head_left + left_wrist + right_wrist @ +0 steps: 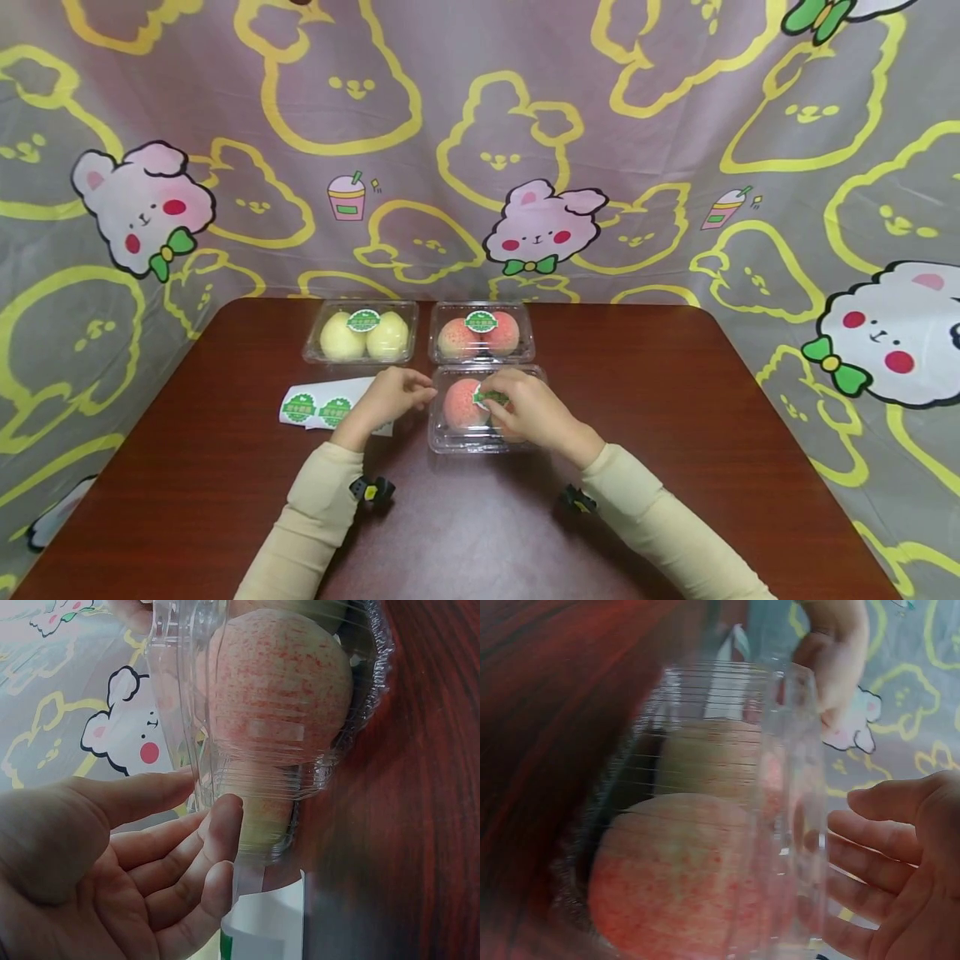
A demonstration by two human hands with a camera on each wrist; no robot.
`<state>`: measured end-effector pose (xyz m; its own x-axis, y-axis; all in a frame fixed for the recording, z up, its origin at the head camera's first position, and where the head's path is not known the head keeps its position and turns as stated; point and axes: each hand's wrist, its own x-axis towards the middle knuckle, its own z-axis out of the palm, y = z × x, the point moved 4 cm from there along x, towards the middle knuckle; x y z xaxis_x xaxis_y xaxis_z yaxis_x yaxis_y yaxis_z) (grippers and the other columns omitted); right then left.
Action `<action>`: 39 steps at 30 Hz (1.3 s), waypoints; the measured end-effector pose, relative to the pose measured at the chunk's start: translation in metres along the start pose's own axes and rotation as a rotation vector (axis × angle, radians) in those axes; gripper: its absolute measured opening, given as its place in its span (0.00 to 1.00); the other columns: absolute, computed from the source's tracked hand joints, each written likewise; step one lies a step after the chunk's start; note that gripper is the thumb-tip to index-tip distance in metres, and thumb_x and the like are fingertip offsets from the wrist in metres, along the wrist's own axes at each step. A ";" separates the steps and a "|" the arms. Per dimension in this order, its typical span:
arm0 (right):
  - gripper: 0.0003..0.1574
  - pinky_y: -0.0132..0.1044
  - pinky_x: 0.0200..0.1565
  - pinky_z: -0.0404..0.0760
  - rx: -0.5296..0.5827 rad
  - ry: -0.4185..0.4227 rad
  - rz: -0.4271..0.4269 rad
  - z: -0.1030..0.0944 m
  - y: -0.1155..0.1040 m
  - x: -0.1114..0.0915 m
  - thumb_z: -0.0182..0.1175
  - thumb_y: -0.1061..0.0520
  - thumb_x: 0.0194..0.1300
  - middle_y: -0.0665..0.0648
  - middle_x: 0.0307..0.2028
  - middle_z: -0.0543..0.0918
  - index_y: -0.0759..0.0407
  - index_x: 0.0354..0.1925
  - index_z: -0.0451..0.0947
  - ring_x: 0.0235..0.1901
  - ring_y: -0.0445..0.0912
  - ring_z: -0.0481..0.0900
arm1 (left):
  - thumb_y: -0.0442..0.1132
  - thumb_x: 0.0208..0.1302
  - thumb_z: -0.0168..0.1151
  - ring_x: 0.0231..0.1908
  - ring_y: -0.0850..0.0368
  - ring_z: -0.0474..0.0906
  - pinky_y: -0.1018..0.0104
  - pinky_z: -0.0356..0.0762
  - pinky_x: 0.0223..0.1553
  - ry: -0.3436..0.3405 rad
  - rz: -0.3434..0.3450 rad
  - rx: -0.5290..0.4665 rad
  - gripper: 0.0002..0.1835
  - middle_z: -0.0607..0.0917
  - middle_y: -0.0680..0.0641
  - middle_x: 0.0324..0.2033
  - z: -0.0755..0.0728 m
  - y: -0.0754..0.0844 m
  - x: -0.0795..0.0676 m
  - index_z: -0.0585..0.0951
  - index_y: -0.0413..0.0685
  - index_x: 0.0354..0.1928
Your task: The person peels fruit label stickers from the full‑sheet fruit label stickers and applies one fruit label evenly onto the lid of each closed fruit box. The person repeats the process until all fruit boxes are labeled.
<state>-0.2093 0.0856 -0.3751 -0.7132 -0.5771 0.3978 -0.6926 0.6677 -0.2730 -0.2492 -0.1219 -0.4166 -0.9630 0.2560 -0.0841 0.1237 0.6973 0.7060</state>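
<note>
A clear plastic clamshell box (448,444) with two pink peaches (462,403) lies in front of me, its lid down. A green and white round sticker (479,397) is on the lid, partly hidden by my right hand (534,410). The fingers of that hand rest on the lid at the sticker; in the right wrist view the right hand (907,862) has its fingers fairly straight against the plastic. My left hand (392,402) is at the box's left edge, fingers loosely bent and holding nothing. In the left wrist view, the left hand's fingertips (225,814) come close to the box.
Behind stand a second box of peaches (480,354) and, left of it, a box of pale yellow fruit (363,354), both with stickers. A white sheet of green stickers (318,403) lies left, partly under my left hand. A patterned curtain (420,183) hangs behind the brown table (675,433).
</note>
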 end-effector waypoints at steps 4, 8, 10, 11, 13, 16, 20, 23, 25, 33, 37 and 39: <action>0.12 0.41 0.51 0.82 -0.054 0.017 -0.036 0.005 -0.001 -0.004 0.64 0.57 0.60 0.54 0.41 0.87 0.58 0.43 0.83 0.46 0.47 0.84 | 0.41 0.64 0.62 0.29 0.55 0.84 0.68 0.76 0.30 0.001 -0.001 0.001 0.16 0.89 0.40 0.30 0.000 0.001 0.000 0.83 0.36 0.47; 0.12 0.43 0.54 0.80 -0.088 0.053 -0.104 0.008 -0.002 -0.008 0.65 0.56 0.60 0.54 0.43 0.87 0.58 0.42 0.83 0.48 0.48 0.83 | 0.41 0.64 0.62 0.29 0.55 0.84 0.68 0.76 0.30 -0.003 -0.005 0.000 0.16 0.89 0.40 0.30 0.000 0.001 -0.001 0.82 0.35 0.47; 0.11 0.44 0.56 0.79 -0.102 0.068 -0.146 0.008 -0.004 -0.009 0.65 0.56 0.60 0.54 0.44 0.86 0.58 0.42 0.83 0.49 0.49 0.83 | 0.41 0.64 0.62 0.29 0.56 0.84 0.68 0.75 0.30 -0.001 -0.003 0.001 0.16 0.89 0.40 0.30 0.000 0.001 -0.001 0.82 0.35 0.47; 0.11 0.44 0.56 0.79 -0.107 0.075 -0.167 0.009 -0.005 -0.010 0.65 0.55 0.60 0.54 0.44 0.86 0.58 0.41 0.83 0.49 0.49 0.82 | 0.41 0.64 0.62 0.29 0.56 0.84 0.68 0.75 0.30 0.001 0.000 0.002 0.16 0.89 0.40 0.30 0.000 0.001 -0.001 0.82 0.35 0.47; 0.11 0.44 0.56 0.78 -0.123 0.078 -0.204 0.009 -0.007 -0.011 0.65 0.53 0.61 0.53 0.44 0.86 0.57 0.41 0.83 0.48 0.48 0.82 | 0.41 0.64 0.62 0.29 0.56 0.84 0.68 0.76 0.30 0.003 0.005 0.004 0.16 0.89 0.40 0.30 0.000 0.001 -0.001 0.82 0.35 0.47; 0.12 0.44 0.56 0.77 -0.147 0.070 -0.230 0.010 -0.007 -0.012 0.64 0.52 0.61 0.53 0.44 0.86 0.56 0.41 0.83 0.48 0.47 0.82 | 0.41 0.64 0.62 0.28 0.57 0.84 0.68 0.75 0.30 0.002 0.007 0.002 0.16 0.89 0.40 0.29 0.000 0.000 0.000 0.82 0.35 0.47; 0.14 0.47 0.58 0.76 -0.173 0.052 -0.198 0.009 -0.002 -0.014 0.64 0.51 0.62 0.54 0.46 0.86 0.57 0.43 0.84 0.50 0.48 0.82 | 0.41 0.64 0.62 0.28 0.57 0.83 0.68 0.75 0.30 -0.002 0.011 -0.001 0.16 0.88 0.40 0.29 0.001 -0.001 0.001 0.82 0.36 0.47; 0.15 0.47 0.59 0.76 -0.178 0.045 -0.160 0.007 0.003 -0.014 0.64 0.51 0.61 0.55 0.46 0.86 0.58 0.43 0.85 0.50 0.48 0.82 | 0.41 0.64 0.62 0.28 0.57 0.83 0.68 0.75 0.30 -0.001 0.021 -0.001 0.16 0.88 0.40 0.28 0.000 0.000 0.001 0.82 0.35 0.47; 0.15 0.46 0.58 0.77 -0.170 0.048 -0.143 0.005 0.004 -0.014 0.65 0.51 0.61 0.55 0.46 0.86 0.59 0.42 0.85 0.50 0.48 0.82 | 0.41 0.64 0.62 0.28 0.57 0.83 0.68 0.75 0.30 -0.001 0.025 -0.001 0.16 0.88 0.40 0.28 0.000 0.000 0.001 0.82 0.35 0.47; 0.15 0.41 0.57 0.78 -0.165 0.046 -0.209 0.006 -0.006 -0.021 0.65 0.52 0.60 0.54 0.47 0.86 0.58 0.45 0.84 0.51 0.47 0.82 | 0.41 0.64 0.62 0.29 0.57 0.83 0.68 0.75 0.30 -0.004 0.012 0.000 0.16 0.88 0.41 0.29 0.000 -0.001 0.001 0.82 0.36 0.47; 0.16 0.42 0.57 0.78 -0.174 0.032 -0.212 0.008 -0.008 -0.024 0.65 0.52 0.60 0.54 0.48 0.86 0.58 0.45 0.83 0.51 0.47 0.82 | 0.41 0.64 0.62 0.28 0.57 0.83 0.68 0.75 0.30 -0.006 0.011 -0.003 0.16 0.88 0.40 0.29 0.000 0.000 0.000 0.82 0.35 0.47; 0.16 0.44 0.57 0.78 -0.169 0.035 -0.200 0.006 -0.007 -0.025 0.65 0.53 0.60 0.54 0.48 0.86 0.58 0.45 0.84 0.51 0.48 0.82 | 0.41 0.64 0.62 0.28 0.57 0.83 0.68 0.75 0.30 -0.006 0.016 -0.004 0.16 0.88 0.40 0.29 -0.001 0.000 -0.001 0.82 0.35 0.47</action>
<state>-0.1872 0.0923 -0.3887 -0.5580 -0.6904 0.4604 -0.7891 0.6132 -0.0367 -0.2487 -0.1225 -0.4161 -0.9596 0.2708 -0.0768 0.1380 0.6904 0.7102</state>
